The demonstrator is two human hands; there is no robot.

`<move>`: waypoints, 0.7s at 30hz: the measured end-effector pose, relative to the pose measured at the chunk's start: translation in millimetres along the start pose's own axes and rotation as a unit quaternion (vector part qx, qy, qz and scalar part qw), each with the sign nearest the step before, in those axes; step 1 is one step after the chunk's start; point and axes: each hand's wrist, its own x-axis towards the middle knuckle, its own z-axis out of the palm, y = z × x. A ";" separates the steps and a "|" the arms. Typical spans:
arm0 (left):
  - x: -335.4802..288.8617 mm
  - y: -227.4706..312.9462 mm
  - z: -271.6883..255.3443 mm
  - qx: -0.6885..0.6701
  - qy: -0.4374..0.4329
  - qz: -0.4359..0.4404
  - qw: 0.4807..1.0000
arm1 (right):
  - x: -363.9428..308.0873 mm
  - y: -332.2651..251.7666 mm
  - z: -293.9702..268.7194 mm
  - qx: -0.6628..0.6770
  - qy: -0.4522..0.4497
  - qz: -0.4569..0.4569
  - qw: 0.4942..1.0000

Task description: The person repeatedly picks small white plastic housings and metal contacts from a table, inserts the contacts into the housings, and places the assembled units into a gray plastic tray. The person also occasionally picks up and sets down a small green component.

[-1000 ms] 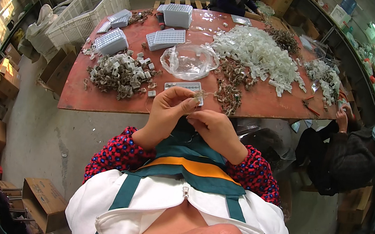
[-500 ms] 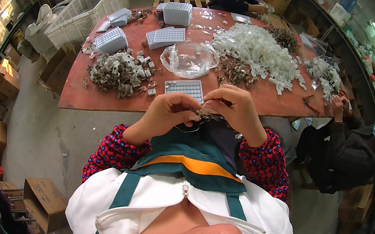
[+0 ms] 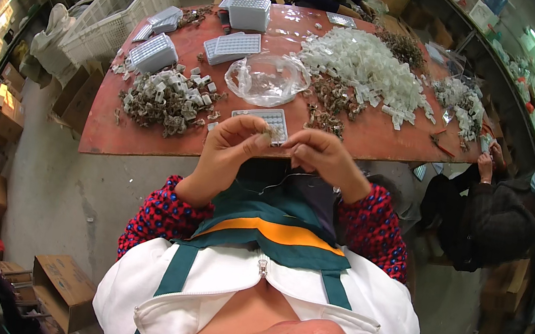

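Now the small wispy piece [image 3: 273,131] is held up over the near part of the white pocketed tray [image 3: 279,116], at the front of the red tabletop [image 3: 385,142]. It is pinched between thumb and forefinger of the left hand [image 3: 225,151], its pale, brownish strands left poking out past the fingertips. Just beside it, the right hand [image 3: 330,160] is bent inward, fingers curled and a little blurred; whether anything is gripped there cannot be told. Below, a thin pale strand [image 3: 276,184] is seen looping in front of the teal apron [image 3: 235,205], and where its ends are fixed cannot be made out.

So, how will it handle? Next to no weight is to be expected, judging by the size. The strands look fine and springy, likely to be bent by the lightest touch and easily snagged on one another, much as is seen in the tangled heap with white blocks [image 3: 166,101] to the left. Snapping or fraying might well be risked by a hard tug. No great slipperiness is suggested, though something so tiny could be dropped with ease. The best hold, it would seem, is had at the densest part, pinched lightly as the left fingertips have it, with loose strands taken singly, near their root, by the right.
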 end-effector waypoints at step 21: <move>-3.8 -22.3 10.2 0.274 0.047 -0.021 0.960 | -19.7 -27.1 35.3 -0.440 0.095 -0.297 0.842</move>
